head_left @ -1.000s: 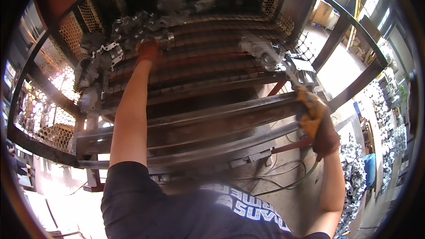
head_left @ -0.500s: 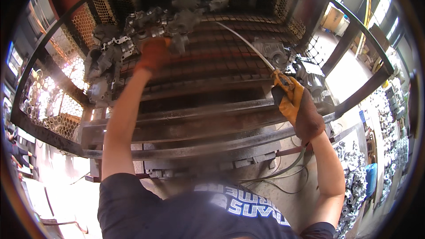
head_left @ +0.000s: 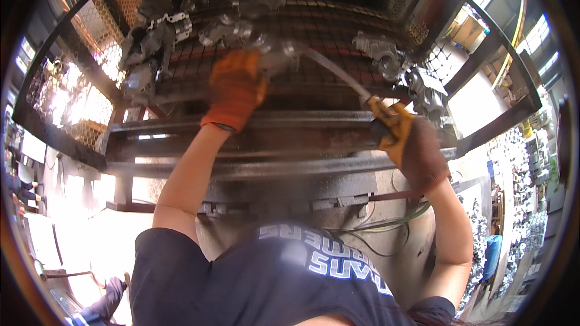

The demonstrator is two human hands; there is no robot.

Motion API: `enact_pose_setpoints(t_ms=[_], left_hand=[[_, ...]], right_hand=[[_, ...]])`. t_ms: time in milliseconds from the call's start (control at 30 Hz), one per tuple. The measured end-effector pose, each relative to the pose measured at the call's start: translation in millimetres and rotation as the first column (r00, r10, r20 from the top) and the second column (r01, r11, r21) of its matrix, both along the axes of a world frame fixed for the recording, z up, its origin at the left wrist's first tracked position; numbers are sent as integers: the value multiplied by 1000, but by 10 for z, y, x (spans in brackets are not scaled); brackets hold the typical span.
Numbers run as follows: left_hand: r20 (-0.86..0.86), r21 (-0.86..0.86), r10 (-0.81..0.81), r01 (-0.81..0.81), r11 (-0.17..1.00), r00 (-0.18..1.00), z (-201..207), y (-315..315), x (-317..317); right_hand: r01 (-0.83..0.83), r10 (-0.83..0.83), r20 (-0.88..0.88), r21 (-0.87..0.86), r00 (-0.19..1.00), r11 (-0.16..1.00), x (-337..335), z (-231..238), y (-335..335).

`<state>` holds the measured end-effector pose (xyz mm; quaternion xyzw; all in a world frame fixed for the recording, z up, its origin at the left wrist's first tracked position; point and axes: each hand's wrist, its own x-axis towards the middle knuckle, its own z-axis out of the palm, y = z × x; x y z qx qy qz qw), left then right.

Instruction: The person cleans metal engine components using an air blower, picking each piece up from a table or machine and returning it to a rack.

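My left hand (head_left: pixel 237 89), in an orange work glove, reaches over the mesh rack with its fingers curled at the near side of a grey metal casting (head_left: pixel 279 59). It appears to grip that casting, though the fingertips are hidden and the part is blurred. My right hand (head_left: pixel 417 148), in a yellow and brown glove, is closed around an air blow gun (head_left: pixel 382 111). The gun's long thin nozzle (head_left: pixel 338 71) slants up and left, its tip close to the casting.
Several grey castings (head_left: pixel 148 45) lie along the rack's left side and back. More castings (head_left: pixel 429 89) sit at the right. A dark metal frame (head_left: pixel 495 136) with perforated side panels (head_left: pixel 90 122) surrounds the mesh. A hose (head_left: pixel 386 223) hangs below; heaped metal parts (head_left: pixel 516 187) stand at far right.
My left hand has come right and nearer, and a casting now sits beside its fingers. The nozzle tip has dropped toward that casting; my right hand has shifted slightly.
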<state>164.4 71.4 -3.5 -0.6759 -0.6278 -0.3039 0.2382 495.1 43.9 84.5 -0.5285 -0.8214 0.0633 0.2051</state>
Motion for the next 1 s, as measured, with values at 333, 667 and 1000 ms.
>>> enact_pose_setpoints(t_ms=[333, 667, 1000], left_hand=[[116, 17, 322, -326, 945, 940, -513, -1034, -256], [248, -23, 335, -340, 940, 909, -523, -1081, -226], [347, 83, 205, -248, 965, 915, -469, -1101, -262]], right_hand=[[-37, 33, 72, 52, 997, 998, -26, -163, -211], [-143, 145, -77, 35, 986, 989, 34, -334, -244], [-25, 0, 293, 81, 956, 996, -490, -276, 387]])
